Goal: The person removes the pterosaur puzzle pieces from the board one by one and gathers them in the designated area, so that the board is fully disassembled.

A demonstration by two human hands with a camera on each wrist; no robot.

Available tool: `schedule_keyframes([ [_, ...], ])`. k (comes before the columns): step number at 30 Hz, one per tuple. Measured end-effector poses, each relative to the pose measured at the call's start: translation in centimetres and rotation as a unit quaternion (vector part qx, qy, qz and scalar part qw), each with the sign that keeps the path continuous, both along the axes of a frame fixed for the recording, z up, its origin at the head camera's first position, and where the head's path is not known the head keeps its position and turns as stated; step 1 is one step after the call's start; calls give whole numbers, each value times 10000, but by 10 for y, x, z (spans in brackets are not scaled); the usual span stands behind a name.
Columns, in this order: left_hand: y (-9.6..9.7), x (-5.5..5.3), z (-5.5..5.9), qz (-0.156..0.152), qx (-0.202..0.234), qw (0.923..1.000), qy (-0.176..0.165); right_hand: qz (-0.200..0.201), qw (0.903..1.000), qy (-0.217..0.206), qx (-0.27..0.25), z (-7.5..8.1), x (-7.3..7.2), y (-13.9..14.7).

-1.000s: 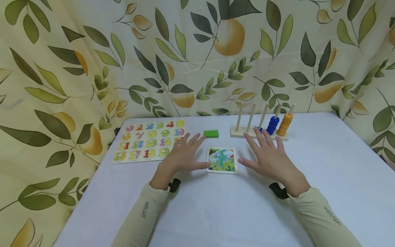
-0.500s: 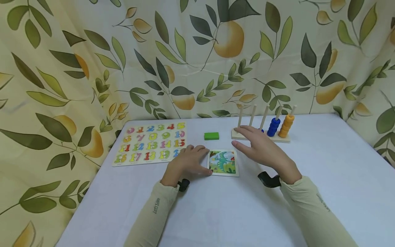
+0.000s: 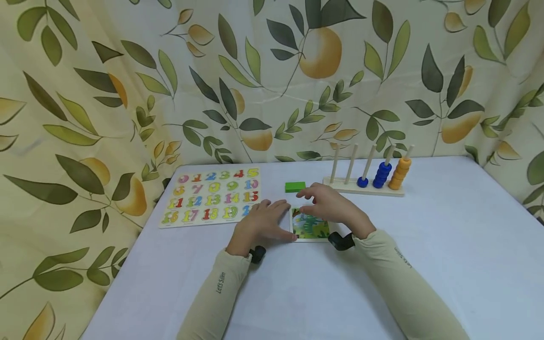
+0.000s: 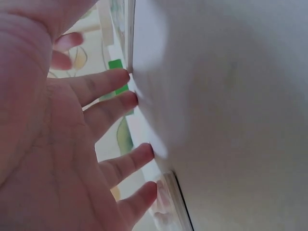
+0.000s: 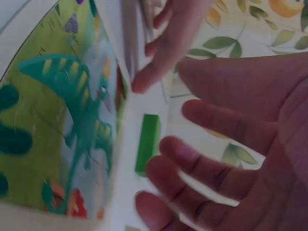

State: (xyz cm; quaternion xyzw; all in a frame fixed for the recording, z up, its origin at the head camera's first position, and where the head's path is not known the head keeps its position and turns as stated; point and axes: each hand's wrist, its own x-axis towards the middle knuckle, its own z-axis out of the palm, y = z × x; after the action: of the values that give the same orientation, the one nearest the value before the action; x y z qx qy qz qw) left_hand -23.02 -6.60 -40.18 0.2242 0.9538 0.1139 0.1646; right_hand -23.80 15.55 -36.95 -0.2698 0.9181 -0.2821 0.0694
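Note:
A small square dinosaur picture puzzle [image 3: 312, 230] with a white frame lies flat on the table; the right wrist view shows its teal winged creature [image 5: 77, 91] close up. My left hand [image 3: 264, 223] rests beside its left edge, fingers spread with the tips on the tabletop in the left wrist view. The left thumb is at the puzzle's lower left corner; whether it presses the frame I cannot tell. Over the puzzle's upper part hovers my right hand [image 3: 329, 203], fingers loosely bent and holding nothing. It hides the upper right of the picture. A green block [image 3: 295, 187] lies just behind.
A board of colourful numbers [image 3: 208, 196] lies to the left, near my left fingers. At the back right stands a wooden peg stand [image 3: 348, 185] with blue rings [image 3: 382, 175] and orange rings [image 3: 400, 174]. A leaf-patterned curtain [image 3: 255, 94] hangs behind the white table [image 3: 297, 293].
My right hand has come left and down from beside the peg stand to over the puzzle. The left hand has settled lower against the puzzle's left edge. The puzzle stays in place.

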Motion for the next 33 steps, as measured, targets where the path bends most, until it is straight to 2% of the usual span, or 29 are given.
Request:
schedule_keyframes([
  [6, -3, -2, -1, -33, 69, 10000, -3, 138, 9988, -407, 230, -15, -9, -11],
  [12, -2, -3, -1, 114, 145, 9998, -90, 399, 9985, -307, 211, -26, -14, -12],
  [22, -2, -4, -2, 35, 15, 9999, 123, 591, 9974, -256, 320, -24, -13, -11],
  [28, -2, -4, -2, 41, 39, 9999, 130, 933, 9942, -117, 525, -23, -18, -6],
  [33, -3, -3, -1, 27, 38, 9999, 154, 1110, 9927, -138, 440, -23, -22, -5],
])
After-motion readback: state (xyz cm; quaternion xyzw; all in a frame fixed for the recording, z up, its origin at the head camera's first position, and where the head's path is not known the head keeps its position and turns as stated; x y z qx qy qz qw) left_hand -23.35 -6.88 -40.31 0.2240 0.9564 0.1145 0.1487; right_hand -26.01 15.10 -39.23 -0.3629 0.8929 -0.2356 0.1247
